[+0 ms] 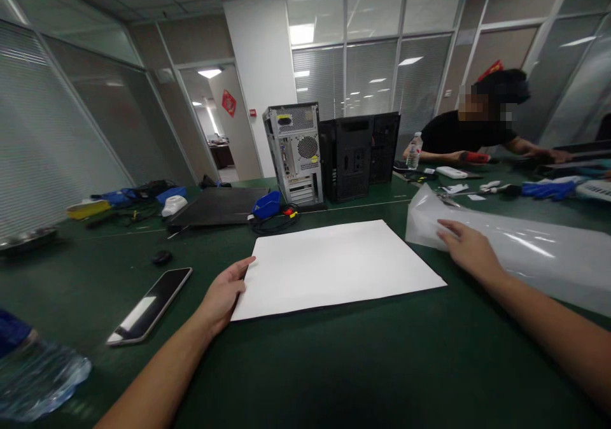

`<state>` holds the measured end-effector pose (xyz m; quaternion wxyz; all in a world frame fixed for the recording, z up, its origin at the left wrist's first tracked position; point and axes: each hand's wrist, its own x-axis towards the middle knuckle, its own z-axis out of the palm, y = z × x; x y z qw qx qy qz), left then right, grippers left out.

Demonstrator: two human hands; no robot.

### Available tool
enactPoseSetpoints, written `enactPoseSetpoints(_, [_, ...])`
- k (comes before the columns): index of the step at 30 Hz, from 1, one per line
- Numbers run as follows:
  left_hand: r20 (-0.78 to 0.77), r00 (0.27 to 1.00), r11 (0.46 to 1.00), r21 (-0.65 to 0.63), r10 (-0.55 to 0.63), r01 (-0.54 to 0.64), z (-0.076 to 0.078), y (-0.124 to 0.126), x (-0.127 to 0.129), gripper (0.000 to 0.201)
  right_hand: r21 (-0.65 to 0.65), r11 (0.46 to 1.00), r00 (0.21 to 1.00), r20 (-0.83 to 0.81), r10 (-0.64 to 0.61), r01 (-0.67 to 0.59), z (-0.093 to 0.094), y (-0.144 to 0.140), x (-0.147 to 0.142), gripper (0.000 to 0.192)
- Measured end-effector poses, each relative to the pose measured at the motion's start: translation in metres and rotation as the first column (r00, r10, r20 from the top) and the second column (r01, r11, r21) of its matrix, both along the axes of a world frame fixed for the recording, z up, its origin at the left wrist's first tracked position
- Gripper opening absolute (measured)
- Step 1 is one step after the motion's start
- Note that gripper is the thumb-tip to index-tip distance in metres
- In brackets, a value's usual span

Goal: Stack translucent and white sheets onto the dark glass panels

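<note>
A flat white sheet (334, 267) lies on the green table in front of me, with a thin dark line along its near edge. My left hand (224, 292) grips its left edge, the thumb and a finger showing at the border. To the right, my right hand (470, 251) is over a translucent plastic sheet (534, 241), apart from the white one. Its fingers reach forward and stand a little apart; whether they press on the plastic is hard to make out. The plastic's left end is raised and creased.
A smartphone (151, 307) and a water bottle (38, 378) lie at the left. Behind stand a silver computer case (298, 155) and black cases (348, 155), near a dark flat panel (219, 206) and a blue-plugged cable (267, 206). A person (453, 133) works at the far right.
</note>
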<state>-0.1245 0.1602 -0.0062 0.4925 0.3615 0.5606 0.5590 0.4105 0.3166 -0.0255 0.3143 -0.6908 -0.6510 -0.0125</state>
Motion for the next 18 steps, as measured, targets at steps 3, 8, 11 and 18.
enactPoseSetpoints(3, [0.005, 1.000, 1.000, 0.013, -0.006, 0.006, -0.003, 0.002, -0.002, 0.076, 0.074, 0.992, 0.995, -0.025, 0.100, -0.098, 0.015, -0.021, -0.033, 0.052])
enactPoseSetpoints(8, [0.002, 1.000, 1.000, 0.006, 0.003, -0.003, -0.003, 0.002, -0.002, 0.075, 0.047, 0.884, 0.885, 0.001, 0.465, -0.465, 0.028, -0.074, -0.112, 0.050])
enactPoseSetpoints(11, [-0.001, 1.000, 1.000, -0.001, 0.006, -0.006, -0.001, 0.000, -0.001, 0.076, -0.174, 0.748, 0.751, 0.058, 0.657, -0.641, 0.028, -0.099, -0.143, 0.048])
enactPoseSetpoints(18, [-0.026, 1.000, 1.000, -0.017, 0.003, -0.004, 0.000, 0.000, 0.000, 0.076, -0.198, 0.700, 0.697, 0.099, 0.711, -0.686, 0.024, -0.076, -0.112, 0.052])
